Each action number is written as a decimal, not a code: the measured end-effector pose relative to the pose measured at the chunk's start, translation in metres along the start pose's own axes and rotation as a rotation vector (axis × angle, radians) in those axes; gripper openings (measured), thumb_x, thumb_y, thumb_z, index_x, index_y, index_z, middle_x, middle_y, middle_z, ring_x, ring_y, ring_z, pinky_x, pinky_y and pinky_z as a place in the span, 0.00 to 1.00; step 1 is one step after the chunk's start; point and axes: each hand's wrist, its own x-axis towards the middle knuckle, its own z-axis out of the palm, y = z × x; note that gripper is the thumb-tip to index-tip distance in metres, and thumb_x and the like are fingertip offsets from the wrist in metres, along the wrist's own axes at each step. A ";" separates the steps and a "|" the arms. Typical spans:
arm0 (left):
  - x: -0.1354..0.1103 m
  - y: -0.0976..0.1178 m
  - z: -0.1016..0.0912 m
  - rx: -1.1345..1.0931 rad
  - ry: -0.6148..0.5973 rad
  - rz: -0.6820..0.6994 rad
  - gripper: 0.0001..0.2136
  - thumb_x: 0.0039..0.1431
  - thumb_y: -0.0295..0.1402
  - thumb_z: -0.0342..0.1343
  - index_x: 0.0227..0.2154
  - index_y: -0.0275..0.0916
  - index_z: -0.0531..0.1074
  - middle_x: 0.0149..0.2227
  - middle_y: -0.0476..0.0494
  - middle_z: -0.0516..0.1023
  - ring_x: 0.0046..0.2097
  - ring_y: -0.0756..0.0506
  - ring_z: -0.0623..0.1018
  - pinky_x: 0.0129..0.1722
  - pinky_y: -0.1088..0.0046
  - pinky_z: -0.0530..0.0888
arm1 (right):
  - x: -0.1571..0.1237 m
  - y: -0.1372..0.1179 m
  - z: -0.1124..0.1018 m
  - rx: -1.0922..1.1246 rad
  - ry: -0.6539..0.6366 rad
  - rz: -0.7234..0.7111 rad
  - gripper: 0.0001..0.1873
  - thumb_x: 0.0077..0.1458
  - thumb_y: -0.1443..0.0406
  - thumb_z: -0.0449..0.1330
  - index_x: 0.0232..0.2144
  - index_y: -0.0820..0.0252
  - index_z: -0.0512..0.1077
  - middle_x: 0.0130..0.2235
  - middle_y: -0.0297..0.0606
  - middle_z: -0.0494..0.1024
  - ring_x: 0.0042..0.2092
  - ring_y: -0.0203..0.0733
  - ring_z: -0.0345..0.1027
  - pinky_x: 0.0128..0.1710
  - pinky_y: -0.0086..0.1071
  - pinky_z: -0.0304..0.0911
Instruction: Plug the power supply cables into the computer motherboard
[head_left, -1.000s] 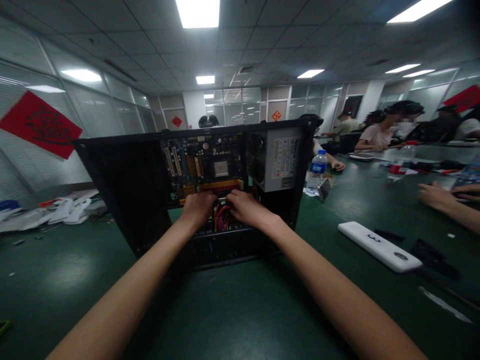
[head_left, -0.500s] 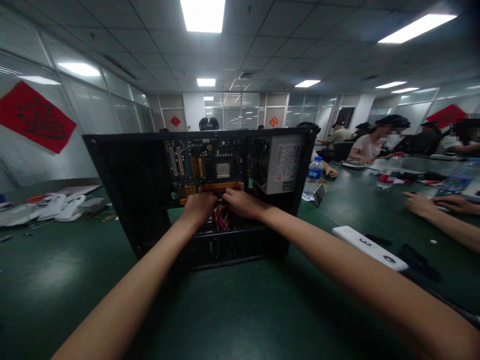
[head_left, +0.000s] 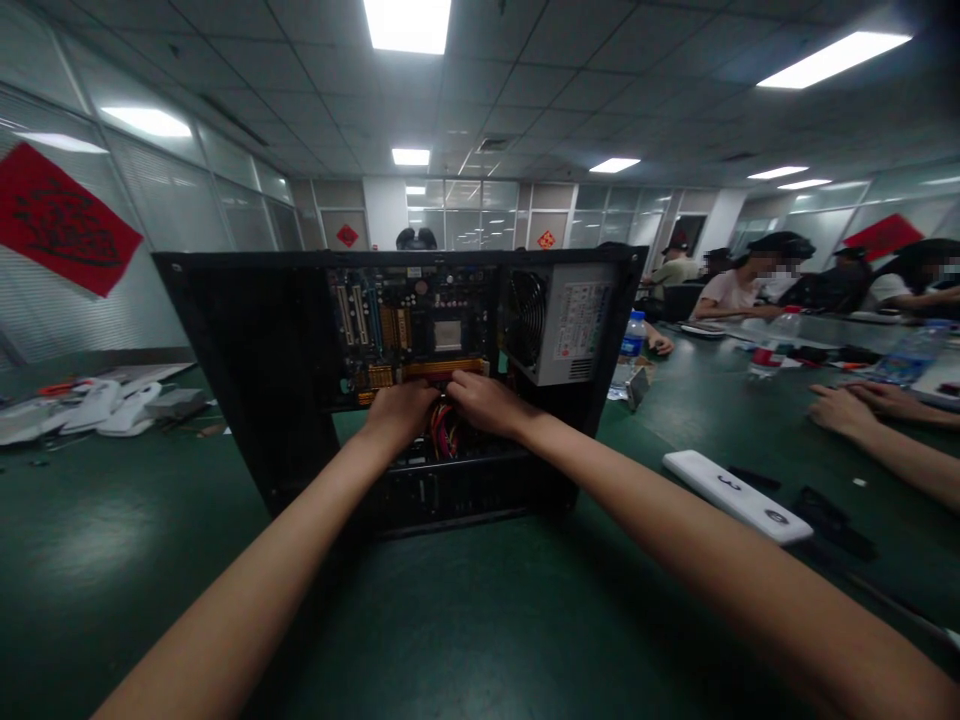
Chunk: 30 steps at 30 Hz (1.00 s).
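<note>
An open black computer case (head_left: 247,400) stands in front of me on a green table. Inside it are a motherboard (head_left: 420,310) and, at the upper right, a grey power supply (head_left: 581,325) with a fan. My left hand (head_left: 403,412) and my right hand (head_left: 484,400) meet at the lower edge of the board, just under the orange memory slots (head_left: 450,370). Both have curled, closed fingers; what they grip is hidden behind them. A bundle of coloured cables (head_left: 445,435) hangs between and below my hands.
On the right lie a white power strip (head_left: 739,497) and dark pieces (head_left: 836,522). A water bottle (head_left: 632,345) stands beside the case. Another person's hands (head_left: 847,408) rest at the far right. White parts (head_left: 135,408) are piled on the left.
The view has shifted slightly, and the case appears a little larger at its top. My hands keep nearly the same place by the memory slots.
</note>
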 end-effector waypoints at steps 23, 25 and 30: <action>-0.002 -0.005 0.010 -0.028 0.054 0.048 0.16 0.66 0.31 0.47 0.51 0.43 0.75 0.48 0.39 0.78 0.45 0.36 0.80 0.37 0.64 0.73 | -0.001 -0.005 -0.007 -0.042 -0.005 0.105 0.11 0.66 0.70 0.49 0.43 0.67 0.71 0.46 0.48 0.73 0.47 0.46 0.69 0.43 0.34 0.61; -0.003 -0.004 0.009 -0.025 0.058 0.039 0.16 0.66 0.32 0.47 0.51 0.44 0.75 0.49 0.39 0.78 0.45 0.36 0.80 0.38 0.63 0.73 | -0.001 -0.006 -0.009 -0.043 -0.001 0.100 0.11 0.66 0.70 0.49 0.43 0.67 0.71 0.46 0.48 0.73 0.47 0.46 0.69 0.43 0.34 0.61; -0.003 -0.001 0.004 0.037 0.032 0.044 0.17 0.66 0.30 0.45 0.53 0.43 0.74 0.48 0.38 0.78 0.46 0.36 0.79 0.38 0.64 0.73 | 0.000 -0.007 -0.010 -0.018 -0.004 0.127 0.10 0.64 0.72 0.51 0.44 0.67 0.71 0.47 0.47 0.73 0.47 0.46 0.69 0.43 0.34 0.61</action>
